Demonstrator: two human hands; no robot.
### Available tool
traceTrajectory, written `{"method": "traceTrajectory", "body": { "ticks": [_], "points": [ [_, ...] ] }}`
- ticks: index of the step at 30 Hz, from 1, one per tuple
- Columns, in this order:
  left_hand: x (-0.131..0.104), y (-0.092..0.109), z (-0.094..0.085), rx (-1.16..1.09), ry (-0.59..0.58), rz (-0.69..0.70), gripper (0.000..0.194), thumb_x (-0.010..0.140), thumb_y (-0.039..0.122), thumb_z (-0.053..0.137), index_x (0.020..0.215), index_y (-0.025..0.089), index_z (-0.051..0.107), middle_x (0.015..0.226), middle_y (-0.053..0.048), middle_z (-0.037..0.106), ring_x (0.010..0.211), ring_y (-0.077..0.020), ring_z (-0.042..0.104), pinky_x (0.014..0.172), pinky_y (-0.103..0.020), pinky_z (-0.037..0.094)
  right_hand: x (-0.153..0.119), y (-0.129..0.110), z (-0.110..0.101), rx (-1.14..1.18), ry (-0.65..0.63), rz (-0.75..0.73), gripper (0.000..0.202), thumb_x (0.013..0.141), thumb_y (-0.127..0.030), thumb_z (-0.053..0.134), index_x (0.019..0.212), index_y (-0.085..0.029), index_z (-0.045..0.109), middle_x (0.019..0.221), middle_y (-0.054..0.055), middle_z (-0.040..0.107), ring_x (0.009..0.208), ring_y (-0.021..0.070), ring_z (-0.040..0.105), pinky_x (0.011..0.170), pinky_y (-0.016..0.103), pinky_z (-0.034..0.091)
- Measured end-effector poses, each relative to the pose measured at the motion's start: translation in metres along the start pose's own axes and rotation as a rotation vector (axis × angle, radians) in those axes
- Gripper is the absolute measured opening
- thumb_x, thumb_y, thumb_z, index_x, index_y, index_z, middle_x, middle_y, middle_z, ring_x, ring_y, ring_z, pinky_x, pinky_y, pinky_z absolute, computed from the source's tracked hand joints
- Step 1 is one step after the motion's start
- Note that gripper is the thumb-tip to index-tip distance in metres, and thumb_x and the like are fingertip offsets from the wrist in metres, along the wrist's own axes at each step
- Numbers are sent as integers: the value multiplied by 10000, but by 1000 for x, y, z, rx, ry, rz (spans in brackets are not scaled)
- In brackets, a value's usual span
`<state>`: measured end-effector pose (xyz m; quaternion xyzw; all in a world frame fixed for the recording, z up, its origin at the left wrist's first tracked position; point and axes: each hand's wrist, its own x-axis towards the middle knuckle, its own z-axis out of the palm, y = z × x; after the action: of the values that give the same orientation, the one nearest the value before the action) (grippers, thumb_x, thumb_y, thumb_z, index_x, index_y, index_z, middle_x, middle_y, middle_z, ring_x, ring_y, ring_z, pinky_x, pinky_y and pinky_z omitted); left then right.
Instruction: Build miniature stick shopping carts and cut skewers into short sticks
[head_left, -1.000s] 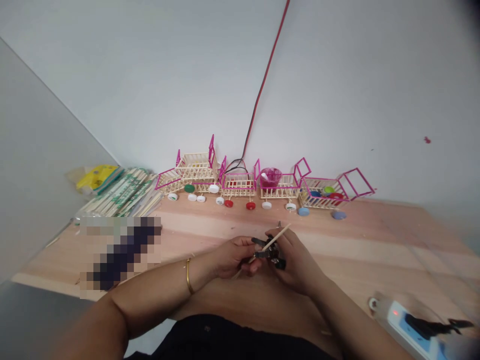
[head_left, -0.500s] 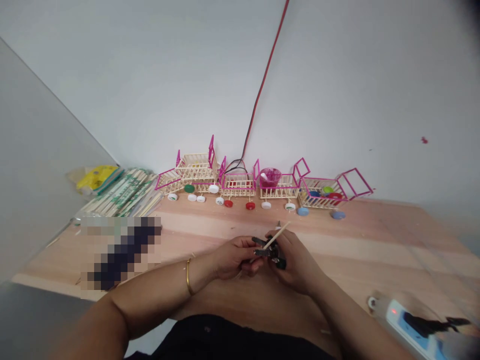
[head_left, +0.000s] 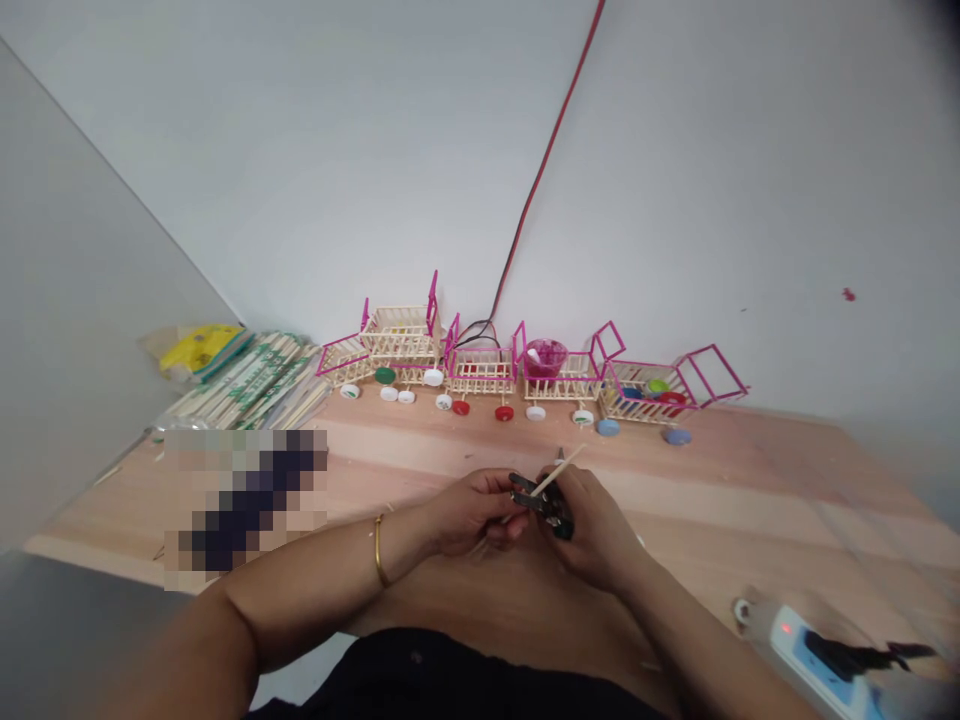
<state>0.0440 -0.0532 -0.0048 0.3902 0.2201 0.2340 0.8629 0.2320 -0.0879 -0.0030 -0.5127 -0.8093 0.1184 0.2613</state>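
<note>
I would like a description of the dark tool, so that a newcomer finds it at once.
Begin with the wooden table; above its near side, find the right hand. It grips the dark tool, whose two prongs point towards the left hand. Its dark colour and forked shape set it apart from the pale, straight stick crossing it.

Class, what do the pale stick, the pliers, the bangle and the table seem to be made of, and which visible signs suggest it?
Pale stick: probably bamboo or wood, matt; straight, unpainted, straw-coloured.
Pliers: likely dark metal; small bright glints, though much is hidden.
Bangle: probably metal, gold-coloured; shiny highlights.
Table: wood or wood-look; lighter and pinkish-brown bands.
</note>
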Motion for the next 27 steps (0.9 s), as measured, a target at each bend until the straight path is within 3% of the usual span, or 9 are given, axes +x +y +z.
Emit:
{"method": "traceTrajectory", "body": {
  "ticks": [6, 10, 16, 27],
  "points": [
    [2, 0, -1, 61, 50, 4, 322, 741, 398, 714, 842, 141, 549, 499, 51, 505, 387, -33, 302, 425, -191, 162, 0, 11, 7, -2, 78, -100, 409, 694, -140, 568, 1094, -173, 486, 1025, 118, 586, 947, 269, 547, 820, 403, 463],
    [2, 0, -3, 94, 40, 6, 362, 730, 444, 720, 813, 141, 541, 517, 41, 519, 420, -46, 378, 438, -188, 212, -2, 12, 6, -14, 104, -132, 469, 682, -135, 573, 1137, -177, 466, 1057, 127, 571, 974, 278, 543, 835, 421, 472],
    [0, 1, -3, 102, 13, -24, 401, 728, 497, 701, 750, 136, 528, 496, 34, 516, 412, -53, 383, 429, -195, 221, -1, 8, 3, -2, 103, -125, 469, 667, -129, 570, 1122, -190, 473, 1057, 128, 579, 983, 284, 555, 832, 434, 472],
    [-2, 3, 1, 64, -21, -45, 369, 757, 456, 679, 854, 115, 578, 501, 36, 509, 380, -39, 298, 415, -206, 161, -2, 6, 1, -21, 103, -135, 420, 685, -132, 573, 1088, -184, 472, 1021, 116, 585, 937, 271, 543, 812, 406, 454]
  ]
}}
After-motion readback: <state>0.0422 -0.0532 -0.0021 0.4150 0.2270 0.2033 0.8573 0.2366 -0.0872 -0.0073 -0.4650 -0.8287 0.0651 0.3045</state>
